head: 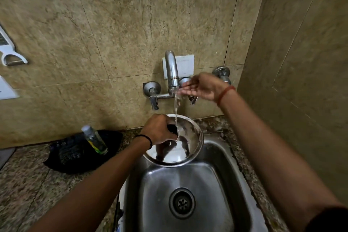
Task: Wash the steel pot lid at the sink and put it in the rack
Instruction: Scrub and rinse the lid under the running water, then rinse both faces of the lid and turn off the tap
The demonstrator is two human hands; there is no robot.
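Observation:
A round steel pot lid (185, 145) is held over the back of the steel sink (207, 179), tilted, with water from the tap (172, 70) running onto it. My left hand (158, 130) grips its black knob, which is mostly hidden by my fingers. My right hand (201, 86) is up beside the spout, fingers apart, in front of the right tap handle and holding nothing. No rack is in view.
A clear bottle (95, 139) lies on a black cloth (79, 152) on the granite counter left of the sink. Wall valves (151, 88) sit either side of the tap. A tiled wall closes in on the right. The sink drain (181, 202) is uncovered.

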